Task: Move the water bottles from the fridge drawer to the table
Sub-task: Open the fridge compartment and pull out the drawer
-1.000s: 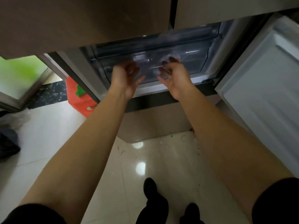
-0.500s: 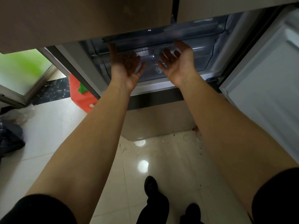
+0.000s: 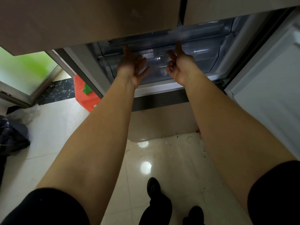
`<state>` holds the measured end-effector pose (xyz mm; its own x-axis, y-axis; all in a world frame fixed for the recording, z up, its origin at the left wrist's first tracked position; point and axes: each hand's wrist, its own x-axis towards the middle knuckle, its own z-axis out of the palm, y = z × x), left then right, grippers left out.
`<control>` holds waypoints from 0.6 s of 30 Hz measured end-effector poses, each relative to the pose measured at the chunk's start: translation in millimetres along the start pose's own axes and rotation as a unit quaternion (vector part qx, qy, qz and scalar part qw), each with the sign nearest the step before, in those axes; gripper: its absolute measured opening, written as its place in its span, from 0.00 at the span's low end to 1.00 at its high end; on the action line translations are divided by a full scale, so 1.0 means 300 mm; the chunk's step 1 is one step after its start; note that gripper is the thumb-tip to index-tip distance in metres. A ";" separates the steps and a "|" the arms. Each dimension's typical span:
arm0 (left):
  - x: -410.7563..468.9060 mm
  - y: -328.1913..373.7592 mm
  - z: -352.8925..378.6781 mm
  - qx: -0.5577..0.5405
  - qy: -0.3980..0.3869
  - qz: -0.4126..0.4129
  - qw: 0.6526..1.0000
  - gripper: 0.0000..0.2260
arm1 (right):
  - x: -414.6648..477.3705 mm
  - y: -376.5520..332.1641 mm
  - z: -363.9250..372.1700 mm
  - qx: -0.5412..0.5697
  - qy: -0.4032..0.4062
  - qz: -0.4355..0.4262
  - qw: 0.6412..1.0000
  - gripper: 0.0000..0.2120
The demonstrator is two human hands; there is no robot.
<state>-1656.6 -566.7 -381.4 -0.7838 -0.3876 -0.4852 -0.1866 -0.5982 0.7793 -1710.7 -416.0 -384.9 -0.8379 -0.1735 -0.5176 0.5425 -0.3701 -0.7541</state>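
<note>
The clear plastic fridge drawer point(image 3: 204, 60) sits pushed in, low in the open fridge compartment. Faint glints of clear shapes point(image 3: 158, 58) show through its front; I cannot tell whether they are water bottles. My left hand point(image 3: 132, 66) is palm up against the drawer front, one finger stretched to the ledge above it. My right hand point(image 3: 180, 65) is beside it, also palm up, with one finger raised to the same ledge and the others loosely bent. Neither hand holds anything. No table is in view.
The open white fridge door point(image 3: 267, 82) stands at the right. Brown upper fridge doors point(image 3: 81, 21) overhang my hands. A red bag point(image 3: 84, 98) lies left of the fridge, and a dark bag point(image 3: 13, 137) lies on the tiled floor. My feet point(image 3: 154, 189) are below.
Both hands have risen from the drawer's lower front, turned palm up, and now reach fingers to the ledge at its top. The camera has moved slightly closer.
</note>
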 end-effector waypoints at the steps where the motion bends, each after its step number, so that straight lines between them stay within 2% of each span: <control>1: -0.006 -0.002 0.003 0.001 0.009 0.000 1.000 0.23 | -0.004 0.000 0.001 -0.007 0.006 0.002 1.000 0.19; 4: -0.034 -0.031 -0.005 -0.027 0.025 -0.003 0.999 0.18 | -0.028 0.011 0.001 -0.024 0.027 0.005 0.999 0.22; 7: -0.080 -0.070 -0.030 -0.046 0.022 -0.004 0.999 0.10 | -0.074 0.043 -0.033 -0.032 0.009 -0.008 0.999 0.17; 10: -0.132 -0.099 -0.044 -0.037 0.029 0.001 0.999 0.14 | -0.147 0.066 -0.070 -0.038 -0.018 -0.018 0.999 0.09; 14: -0.216 -0.141 -0.070 -0.030 0.046 -0.005 0.998 0.17 | -0.235 0.087 -0.112 -0.042 -0.002 -0.004 0.999 0.11; 18: -0.324 -0.189 -0.098 -0.032 0.055 -0.015 0.998 0.17 | -0.341 0.123 -0.159 -0.053 0.010 -0.002 0.999 0.09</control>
<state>-1552.3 -515.9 -390.1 -0.7085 -0.4414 -0.5507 -0.1680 -0.6524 0.7390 -1602.0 -368.3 -379.1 -0.8394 -0.1536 -0.5213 0.5431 -0.2727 -0.7941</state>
